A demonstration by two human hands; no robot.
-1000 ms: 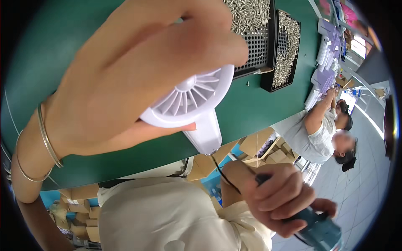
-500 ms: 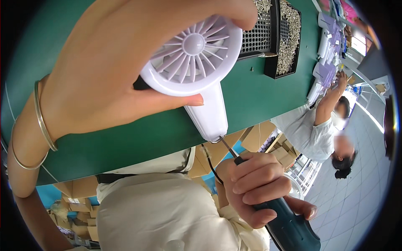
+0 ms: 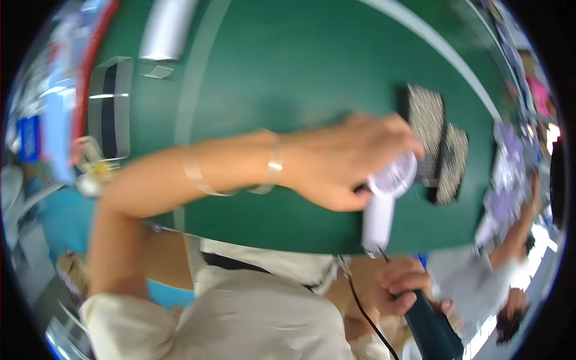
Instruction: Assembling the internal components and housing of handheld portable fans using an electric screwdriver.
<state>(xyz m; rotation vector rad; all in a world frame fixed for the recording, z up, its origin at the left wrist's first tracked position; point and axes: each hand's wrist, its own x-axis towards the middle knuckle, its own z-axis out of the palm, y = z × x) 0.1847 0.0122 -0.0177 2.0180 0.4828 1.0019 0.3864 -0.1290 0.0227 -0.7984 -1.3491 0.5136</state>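
Green table (image 3: 288,78): open stretch beyond left forearm (image 3: 234,163), screw trays (image 3: 427,120) bounding right | left hand (image 3: 354,159) clasps white fan (image 3: 387,201) by its head, handle end at near edge | right hand (image 3: 403,285) wraps dark-green power screwdriver (image 3: 433,330), bit beside handle; contact blurred | vs 0.5 s ago: table's left side now visible.

bright, even light falls on the green bench (image 3: 270,72), with a faint shadow just above the left hand (image 3: 354,162). a glint shows on the bracelet (image 3: 275,165) behind it. motion blur smears that hand, the fan (image 3: 393,177) in its grip and the screws (image 3: 426,117) just beyond. well to the hand's right, past a co-worker's arm (image 3: 519,240), glare burns white. below the hand the bench edge bows; the corners go black.
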